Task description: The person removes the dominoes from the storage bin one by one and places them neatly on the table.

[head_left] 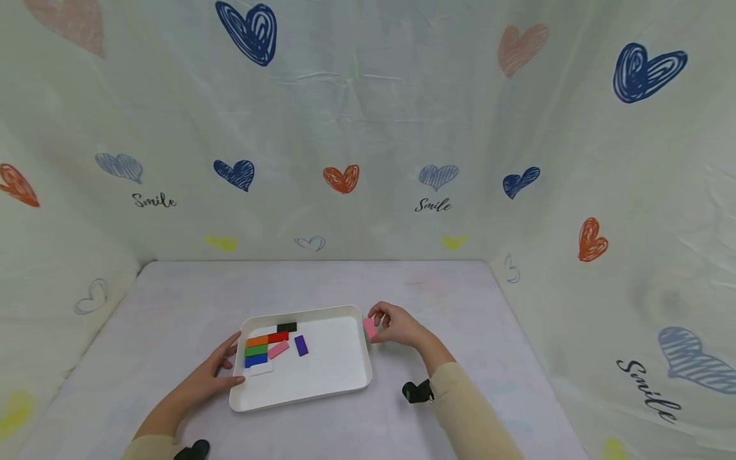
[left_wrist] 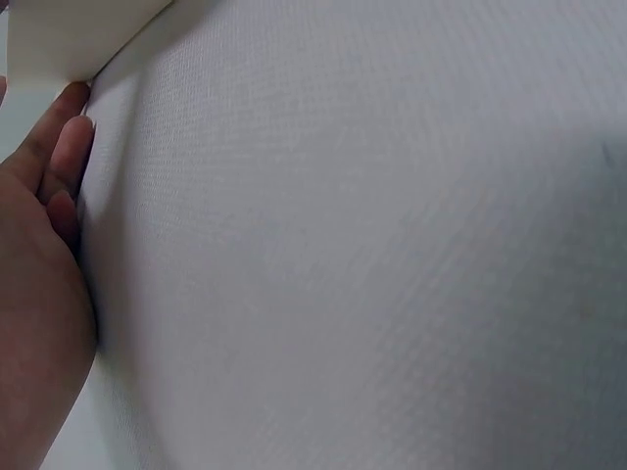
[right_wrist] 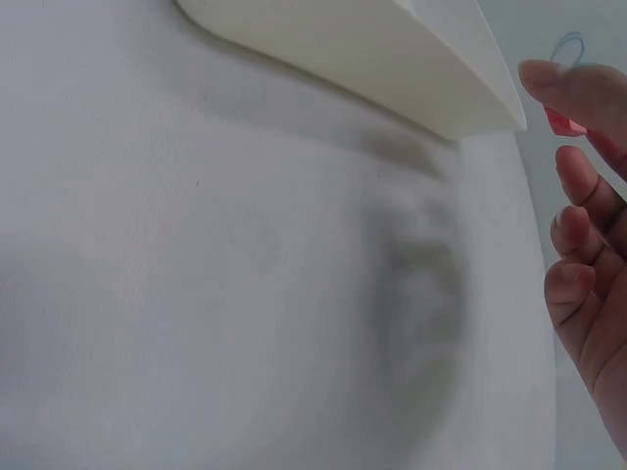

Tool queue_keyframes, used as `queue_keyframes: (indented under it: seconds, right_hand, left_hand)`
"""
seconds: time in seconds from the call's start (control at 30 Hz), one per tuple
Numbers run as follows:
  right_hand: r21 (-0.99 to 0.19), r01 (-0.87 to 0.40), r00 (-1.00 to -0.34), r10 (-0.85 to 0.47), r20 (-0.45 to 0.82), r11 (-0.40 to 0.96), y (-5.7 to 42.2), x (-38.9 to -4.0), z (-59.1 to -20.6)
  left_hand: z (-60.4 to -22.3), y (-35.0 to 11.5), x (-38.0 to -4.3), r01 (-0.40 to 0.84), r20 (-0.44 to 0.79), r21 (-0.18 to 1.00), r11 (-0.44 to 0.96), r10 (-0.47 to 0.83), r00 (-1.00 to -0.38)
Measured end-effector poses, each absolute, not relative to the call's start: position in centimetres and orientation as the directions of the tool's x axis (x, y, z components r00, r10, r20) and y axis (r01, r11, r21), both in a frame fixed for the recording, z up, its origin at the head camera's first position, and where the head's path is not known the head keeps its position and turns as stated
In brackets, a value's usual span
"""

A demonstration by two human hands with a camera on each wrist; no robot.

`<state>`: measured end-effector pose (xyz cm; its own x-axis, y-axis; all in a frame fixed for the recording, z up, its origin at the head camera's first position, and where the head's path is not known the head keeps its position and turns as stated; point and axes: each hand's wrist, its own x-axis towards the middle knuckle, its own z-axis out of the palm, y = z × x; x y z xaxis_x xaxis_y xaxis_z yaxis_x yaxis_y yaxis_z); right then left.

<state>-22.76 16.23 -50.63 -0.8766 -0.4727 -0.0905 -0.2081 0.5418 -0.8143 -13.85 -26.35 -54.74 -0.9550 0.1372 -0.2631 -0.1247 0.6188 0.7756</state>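
A white tray (head_left: 322, 396) lies on the table with flat coloured blocks inside it. My left hand (head_left: 209, 370) rests against its left side, thumb and fingers spread along the rim and mostly straight; the fingers also show in the left wrist view. Just outside the tray's right rim, my right hand (head_left: 400, 324) pinches a pink block (head_left: 370, 328) between thumb and fingers. In the right wrist view only a corner of that block (right_wrist: 563, 122) shows. At the tray's left lie orange (head_left: 257, 341), red (head_left: 278, 337), green (head_left: 255, 351), blue (head_left: 255, 361) and pink (head_left: 278, 349) blocks.
A purple block (head_left: 301, 345) lies apart from the group, and a black block (head_left: 287, 327) sits near the tray's back rim. White blocks (head_left: 261, 368) are hard to see against the tray. Behind the table (head_left: 391, 421) hangs a cloth (head_left: 379, 128) printed with hearts.
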Motion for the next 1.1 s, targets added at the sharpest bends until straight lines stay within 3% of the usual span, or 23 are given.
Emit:
queue_keyframes:
  seconds: [0.53,0.73,1.1]
  right_hand:
    - [-0.781,-0.125,-0.962,-0.266,-0.055,0.612,18.9,-23.2,-54.8]
    - [-0.815,-0.055,-0.977,-0.198,-0.073,0.576,19.1,-22.6,-56.1]
    - [-0.821,-0.091,-0.978,-0.205,-0.032,0.563,19.0,-22.4,-56.6]
  left_hand:
    - [-55.0,-26.6,-13.7,-0.098,-0.232,0.793,0.602,0.15,-0.961]
    - [-55.1,-26.5,-13.7,-0.124,-0.252,0.79,0.601,0.133,-0.958]
    - [-55.0,-26.5,-13.8,-0.114,-0.239,0.792,0.6,0.133,-0.962]
